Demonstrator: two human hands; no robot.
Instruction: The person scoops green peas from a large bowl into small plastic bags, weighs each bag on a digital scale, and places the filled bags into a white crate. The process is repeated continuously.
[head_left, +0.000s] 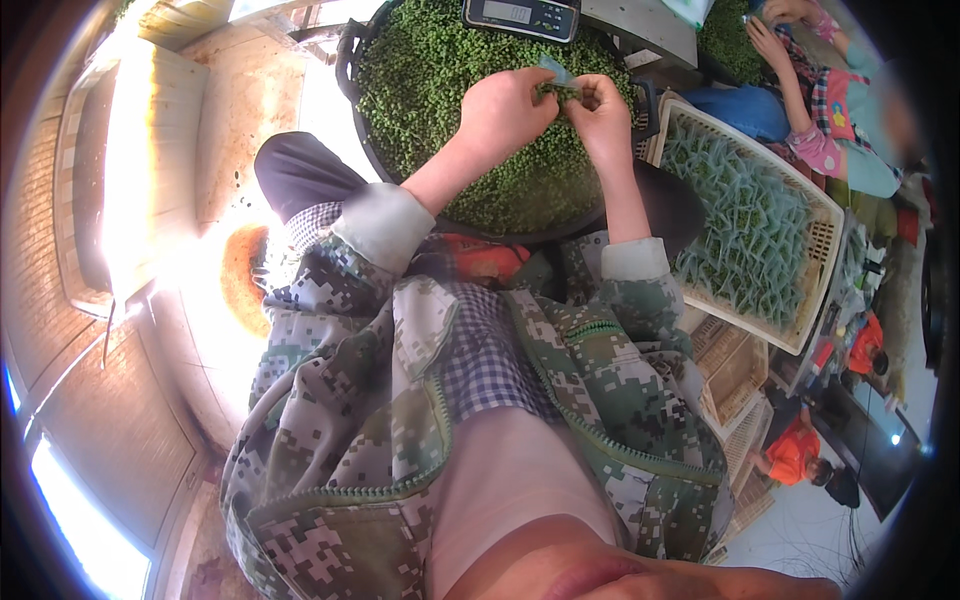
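Note:
A large round black tub (365, 124) full of small green berries (480, 180), which look like green peppercorns, sits between my knees. Above the heap, my left hand (506, 109) pinches one side of a small clear plastic bag (559, 71). Thumb and fingers of my right hand (604, 112) grip the bag's other side. Some green berries (553, 91) show between the two hands, at the bag; how full it is, I cannot tell. A digital scale (523, 16) with a lit display stands at the tub's far edge, just beyond my hands.
On my right, a cream plastic crate (832, 247) holds many filled clear bags (742, 225) in rows. More crates (724, 367) are stacked behind it. Another person's hand (769, 45) works over further green berries (727, 37) at the upper right. A grey bench (645, 30) adjoins the scale.

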